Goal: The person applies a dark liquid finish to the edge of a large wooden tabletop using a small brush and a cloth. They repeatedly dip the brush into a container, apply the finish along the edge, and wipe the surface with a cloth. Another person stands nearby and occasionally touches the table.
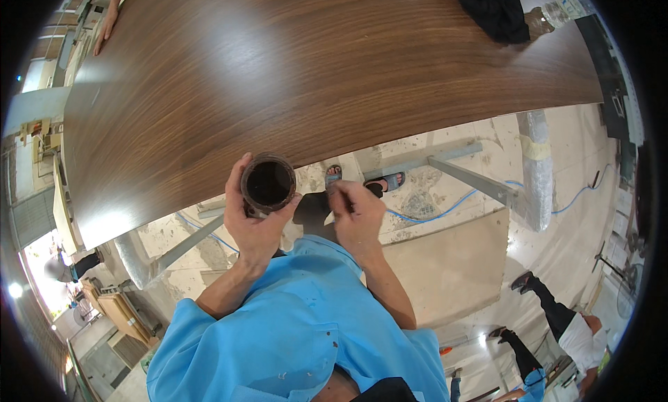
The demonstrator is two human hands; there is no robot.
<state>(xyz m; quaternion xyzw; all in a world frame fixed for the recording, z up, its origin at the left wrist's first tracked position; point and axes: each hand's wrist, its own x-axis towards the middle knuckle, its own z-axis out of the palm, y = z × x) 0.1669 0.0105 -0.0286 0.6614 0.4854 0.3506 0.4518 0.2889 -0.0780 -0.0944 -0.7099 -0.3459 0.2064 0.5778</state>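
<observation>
My left hand (252,228) is wrapped round a small open round container (269,184), which holds something dark, near black. The container is at the near edge of a wide brown wood-grain board (313,75), overlapping that edge from this angle. To its right, apart from it, my right hand (358,218) hovers in front of my body with its fingers curled in and pinched together. What those fingers hold, if anything, does not show.
Another person's hand (106,32) rests at the board's far left. A black cloth (492,12) and a clear bottle (569,7) lie far right. Below are a wrapped stand leg (536,172), a blue hose (433,217) and a flat panel (452,266). People (583,339) are at lower right.
</observation>
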